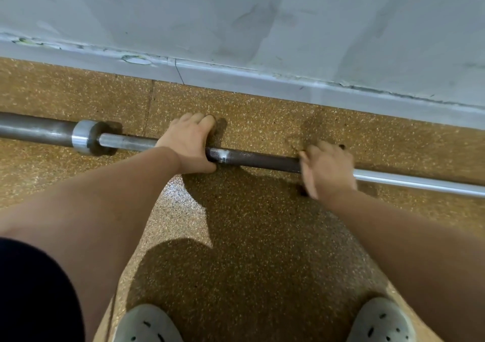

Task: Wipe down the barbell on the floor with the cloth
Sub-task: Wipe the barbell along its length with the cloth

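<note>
A steel barbell (257, 159) lies on the speckled brown floor, parallel to the wall. Its collar (84, 137) and thick sleeve (34, 129) are at the left, and the thin shaft runs off to the right. My left hand (189, 142) is wrapped around the shaft just right of the collar. My right hand (328, 168) is closed over the shaft further right and looks motion-blurred. A brownish cloth (298, 142) shows at its finger side, pressed around the bar; most of the cloth is hidden under the hand.
A grey wall with a scuffed skirting board (262, 79) runs close behind the bar. My two light perforated shoes (149, 323) (380, 320) stand at the bottom edge, with bare floor (236, 236) between them and the bar.
</note>
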